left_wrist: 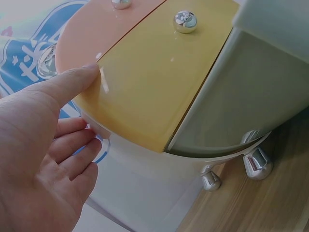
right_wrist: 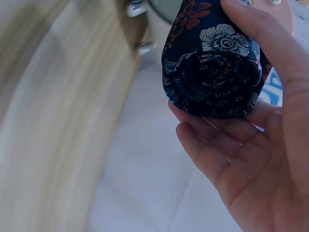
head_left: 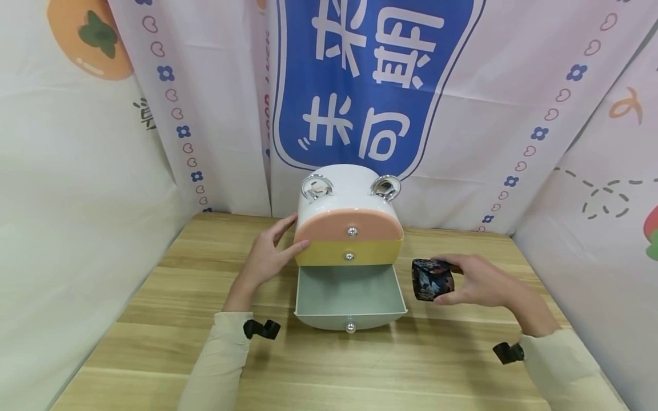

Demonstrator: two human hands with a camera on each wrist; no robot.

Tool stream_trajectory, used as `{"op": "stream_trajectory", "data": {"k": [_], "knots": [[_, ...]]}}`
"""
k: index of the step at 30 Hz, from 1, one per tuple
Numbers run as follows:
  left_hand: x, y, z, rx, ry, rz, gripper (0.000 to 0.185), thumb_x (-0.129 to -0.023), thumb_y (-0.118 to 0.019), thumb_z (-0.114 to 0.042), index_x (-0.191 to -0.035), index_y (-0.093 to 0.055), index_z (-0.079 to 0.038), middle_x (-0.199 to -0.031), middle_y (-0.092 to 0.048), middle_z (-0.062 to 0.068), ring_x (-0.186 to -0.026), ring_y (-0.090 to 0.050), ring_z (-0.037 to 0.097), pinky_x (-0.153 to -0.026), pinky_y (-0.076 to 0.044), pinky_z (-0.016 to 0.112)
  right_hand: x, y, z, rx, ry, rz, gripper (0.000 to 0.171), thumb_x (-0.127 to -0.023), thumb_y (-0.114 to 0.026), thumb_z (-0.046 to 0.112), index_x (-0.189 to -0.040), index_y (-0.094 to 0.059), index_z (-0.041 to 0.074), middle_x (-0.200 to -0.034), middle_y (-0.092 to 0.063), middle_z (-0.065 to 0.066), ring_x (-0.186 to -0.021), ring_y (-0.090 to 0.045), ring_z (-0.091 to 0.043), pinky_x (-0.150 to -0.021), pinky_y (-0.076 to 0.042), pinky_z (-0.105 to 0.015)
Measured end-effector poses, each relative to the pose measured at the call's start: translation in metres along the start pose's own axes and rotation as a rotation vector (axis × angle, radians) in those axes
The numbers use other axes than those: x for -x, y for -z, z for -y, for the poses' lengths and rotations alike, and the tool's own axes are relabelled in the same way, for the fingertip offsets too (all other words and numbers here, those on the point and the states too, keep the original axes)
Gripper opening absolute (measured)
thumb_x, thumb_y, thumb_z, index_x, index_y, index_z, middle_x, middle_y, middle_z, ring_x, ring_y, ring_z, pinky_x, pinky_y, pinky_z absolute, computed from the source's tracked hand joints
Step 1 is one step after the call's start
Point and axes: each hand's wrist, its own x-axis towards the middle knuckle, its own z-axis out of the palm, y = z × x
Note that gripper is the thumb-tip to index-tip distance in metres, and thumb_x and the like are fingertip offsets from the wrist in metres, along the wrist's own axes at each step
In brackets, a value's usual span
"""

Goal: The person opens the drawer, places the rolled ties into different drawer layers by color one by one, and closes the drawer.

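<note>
Rolled floral cloth (head_left: 432, 279) sits right of centre in the head view, pinched in the right hand (head_left: 480, 281) beside the open bottom drawer (head_left: 349, 302). Left hand (head_left: 267, 257), fingers spread, presses the cabinet's (head_left: 349, 228) side, seemingly steadying it on the desk (head_left: 154, 319).

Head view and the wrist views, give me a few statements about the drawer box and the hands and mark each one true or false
1. The bottom drawer of the drawer box is pulled out. True.
2. The right hand holds a rolled dark floral cloth. True.
3. The cloth already lies inside the open drawer. False: it is in the hand, to the right of the drawer, which looks bare.
4. The left hand pinches the yellow drawer's knob. False: it rests on the box's left side, thumb on the drawer fronts' edge.
5. The box stands on a wooden table. True.
</note>
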Motion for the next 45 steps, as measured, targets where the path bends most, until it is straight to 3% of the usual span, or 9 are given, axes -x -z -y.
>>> {"op": "stream_trajectory", "data": {"k": [6,15,23,45], "knots": [[0.000,0.000,0.000,0.005,0.003,0.000,0.076,-0.096,-0.078,-0.043,-0.161,-0.045,-0.021,-0.168,-0.044,0.002,-0.158,-0.038,0.026,-0.132,-0.031,0.053,-0.011,0.007,0.019,0.022,0.039,0.014,0.089,-0.077,-0.091,0.054,-0.146,-0.060,0.007,-0.126,-0.075,-0.001,-0.120,-0.071,-0.024,-0.104,-0.060,-0.053],[-0.001,0.000,-0.001,0.008,-0.002,0.003,0.075,-0.096,-0.078,-0.043,-0.161,-0.045,-0.022,-0.168,-0.044,0.001,-0.158,-0.038,0.025,-0.132,-0.030,0.052,-0.024,0.012,0.044,0.015,0.052,0.067,0.098,-0.077,-0.087,0.064,-0.151,-0.056,0.008,-0.137,-0.070,-0.003,-0.125,-0.068,-0.025,-0.109,-0.058,-0.053],[-0.001,0.001,-0.002,0.010,0.001,0.005,0.076,-0.096,-0.078,-0.044,-0.161,-0.045,-0.022,-0.168,-0.044,0.002,-0.159,-0.038,0.026,-0.132,-0.030,0.053,-0.037,0.012,0.062,-0.004,0.110,0.073,0.089,-0.078,-0.091,0.051,-0.151,-0.057,0.013,-0.137,-0.070,0.002,-0.120,-0.068,-0.017,-0.108,-0.059,-0.048],[0.000,0.001,0.000,0.006,0.006,0.003,0.076,-0.096,-0.078,-0.044,-0.161,-0.045,-0.021,-0.168,-0.044,0.002,-0.158,-0.038,0.026,-0.132,-0.031,0.052,-0.069,-0.024,0.086,-0.003,0.188,0.132,0.091,-0.077,-0.092,0.053,-0.148,-0.057,0.008,-0.138,-0.069,-0.004,-0.121,-0.067,-0.019,-0.110,-0.057,-0.046]]}}
